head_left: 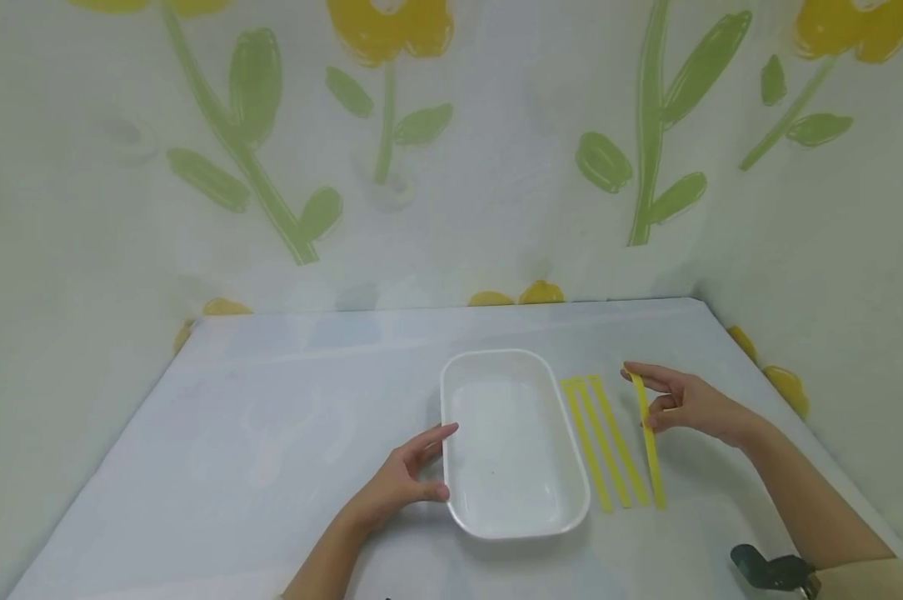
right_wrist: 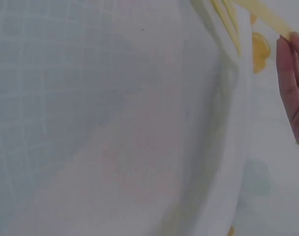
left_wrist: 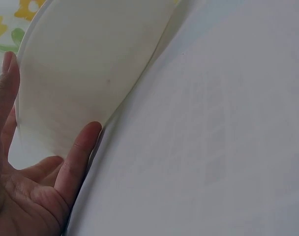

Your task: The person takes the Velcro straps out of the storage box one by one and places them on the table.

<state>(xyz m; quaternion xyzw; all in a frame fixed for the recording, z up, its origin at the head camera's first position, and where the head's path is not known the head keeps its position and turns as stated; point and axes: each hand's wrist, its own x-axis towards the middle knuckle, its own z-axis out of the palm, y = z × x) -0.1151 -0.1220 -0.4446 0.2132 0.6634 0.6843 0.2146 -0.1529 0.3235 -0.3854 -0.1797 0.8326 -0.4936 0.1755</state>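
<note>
A white rectangular tray [head_left: 506, 433] with rounded corners stands on the table, with nothing in it but a tiny dark speck. At its left side, my left hand [head_left: 406, 473] touches the rim with extended fingers, the thumb against the outer wall; the left wrist view shows that wall [left_wrist: 85, 73] close up. Right of the tray, my right hand [head_left: 687, 407] pinches a flat yellow strip [head_left: 650, 454] between thumb and fingers, its upper end raised. Three similar yellow strips [head_left: 607, 433] lie side by side between tray and right hand. In the right wrist view, fingertips hold the strip [right_wrist: 262, 12].
A white-covered table [head_left: 256, 433] extends under everything. Pale walls printed with yellow flowers and green leaves [head_left: 256, 83] rise at the back and sides. A dark object [head_left: 774, 571] sits by the right sleeve [head_left: 864, 579].
</note>
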